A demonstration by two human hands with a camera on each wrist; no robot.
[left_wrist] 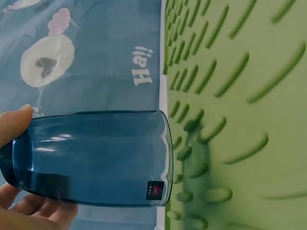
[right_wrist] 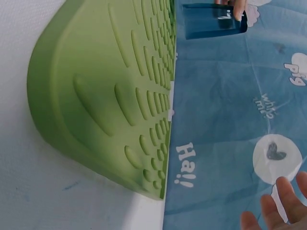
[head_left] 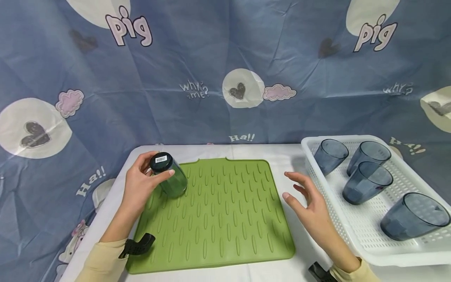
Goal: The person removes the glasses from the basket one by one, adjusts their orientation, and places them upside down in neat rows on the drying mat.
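Observation:
My left hand (head_left: 143,176) grips a blue-tinted drinking glass (head_left: 175,181) near its base, thumb on one side and fingers on the other. The glass is upside down over the far left corner of a green ridged drying mat (head_left: 225,219). In the left wrist view the rim of the glass (left_wrist: 96,158) is very close to the mat; whether it touches cannot be told. A small dark sticker (left_wrist: 155,190) shows near the rim. Between the mat and the white basket, my right hand (head_left: 311,207) hovers with relaxed fingers, holding nothing.
At the right stands a white perforated plastic basket (head_left: 334,219) with several blue-tinted glasses (head_left: 366,184) in it, mouths up and tilted. A white cloth (head_left: 282,156) covers the table. Behind it hangs a blue printed curtain (head_left: 197,117).

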